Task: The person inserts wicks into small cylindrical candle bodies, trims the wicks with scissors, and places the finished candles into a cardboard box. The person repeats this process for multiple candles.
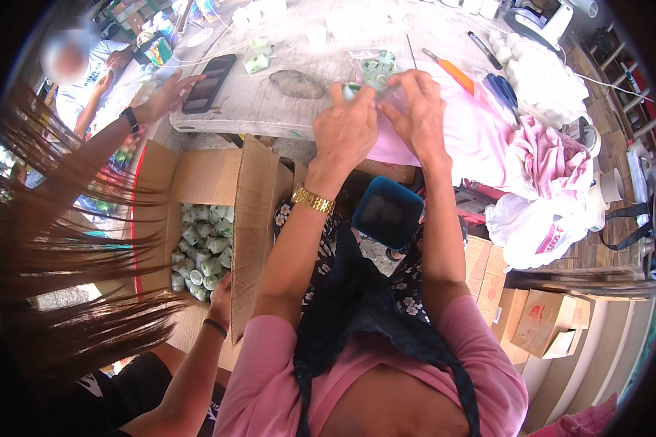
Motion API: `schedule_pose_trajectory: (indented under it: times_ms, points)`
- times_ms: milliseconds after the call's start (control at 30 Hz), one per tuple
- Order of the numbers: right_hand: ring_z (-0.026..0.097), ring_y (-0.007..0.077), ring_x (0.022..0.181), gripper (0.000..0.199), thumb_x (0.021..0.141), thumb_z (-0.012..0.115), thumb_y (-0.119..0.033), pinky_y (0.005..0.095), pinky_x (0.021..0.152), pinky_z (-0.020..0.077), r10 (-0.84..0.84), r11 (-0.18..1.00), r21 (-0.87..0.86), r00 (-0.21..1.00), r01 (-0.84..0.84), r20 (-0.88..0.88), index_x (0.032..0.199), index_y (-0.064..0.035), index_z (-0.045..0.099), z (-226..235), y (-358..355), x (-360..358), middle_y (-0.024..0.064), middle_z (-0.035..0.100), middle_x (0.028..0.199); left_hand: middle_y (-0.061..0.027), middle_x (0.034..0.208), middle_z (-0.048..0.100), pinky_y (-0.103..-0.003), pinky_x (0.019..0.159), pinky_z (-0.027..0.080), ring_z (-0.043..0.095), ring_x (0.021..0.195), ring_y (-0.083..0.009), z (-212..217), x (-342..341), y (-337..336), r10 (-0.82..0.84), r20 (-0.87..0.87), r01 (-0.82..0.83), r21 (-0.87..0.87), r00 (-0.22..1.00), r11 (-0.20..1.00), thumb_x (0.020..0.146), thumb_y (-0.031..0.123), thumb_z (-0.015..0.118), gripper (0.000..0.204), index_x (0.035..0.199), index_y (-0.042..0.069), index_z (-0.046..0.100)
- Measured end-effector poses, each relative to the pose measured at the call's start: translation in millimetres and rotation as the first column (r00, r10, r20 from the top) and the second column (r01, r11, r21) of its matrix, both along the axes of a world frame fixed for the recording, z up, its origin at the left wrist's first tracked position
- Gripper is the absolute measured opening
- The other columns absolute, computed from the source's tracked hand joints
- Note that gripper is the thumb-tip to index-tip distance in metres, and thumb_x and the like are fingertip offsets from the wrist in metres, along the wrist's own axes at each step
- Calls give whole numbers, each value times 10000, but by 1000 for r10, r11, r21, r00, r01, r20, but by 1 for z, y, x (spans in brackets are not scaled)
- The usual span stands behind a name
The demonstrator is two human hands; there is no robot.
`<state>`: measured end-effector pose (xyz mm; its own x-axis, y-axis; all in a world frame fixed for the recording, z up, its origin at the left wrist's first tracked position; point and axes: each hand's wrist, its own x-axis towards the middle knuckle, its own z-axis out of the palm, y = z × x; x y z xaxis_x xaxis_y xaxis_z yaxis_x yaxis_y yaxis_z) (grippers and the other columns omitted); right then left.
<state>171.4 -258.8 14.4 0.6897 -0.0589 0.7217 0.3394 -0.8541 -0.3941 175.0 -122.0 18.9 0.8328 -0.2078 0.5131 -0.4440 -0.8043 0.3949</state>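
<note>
At the table's near edge, my left hand (346,125) is closed in a pinch on a small green-and-white cup-shaped piece (350,90). Close beside it, my right hand (417,115) has its fingers curled down around something pale and see-through, too hidden to make out. Just beyond my fingers lies a clump of similar green-and-white pieces (378,67), which seems to be in clear plastic. Pink cloth (463,142) covers the table edge under my right hand. An orange-handled tool (455,76) rests on the cloth to the right.
An open cardboard box (254,240) at left holds several green-and-white pieces (205,244). A co-worker's hand (169,96) is beside a phone (210,84); another hand (221,300) touches the box. A flat stone-like oval (297,84) lies on the table; a blue bin (388,211) stands below.
</note>
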Motion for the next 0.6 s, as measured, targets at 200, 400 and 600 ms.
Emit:
schedule_pose_trajectory:
  times_ms: [200, 400, 600]
  points:
    - [585, 139, 686, 328, 807, 665, -26, 272, 624, 474, 284, 775, 609, 954, -169, -96, 1120, -24, 568, -14, 5, -61, 78, 650, 821, -188, 971, 548, -426, 581, 519, 624, 661, -358, 13, -39, 8, -220, 20, 220, -148, 975, 964, 765, 53, 594, 578, 1316, 142, 445]
    - [597, 112, 683, 377, 801, 668, -14, 241, 628, 493, 445, 574, 780, 895, -250, -40, 1154, -17, 536, -12, 3, -56, 94, 648, 920, -175, 1031, 565, -370, 583, 525, 627, 717, -332, 2, -36, -5, -410, 242, 447, -120, 879, 887, 736, -3, 614, 792, 1448, 158, 305]
    - [607, 125, 832, 380, 804, 665, -29, 254, 657, 521, 350, 581, 778, 936, -239, 26, 1157, -21, 524, -5, 2, -52, 91, 627, 958, -160, 1021, 577, -389, 592, 521, 644, 737, -324, -1, -26, 10, -217, 88, 225, -110, 972, 968, 751, 176, 705, 594, 1293, 74, 485]
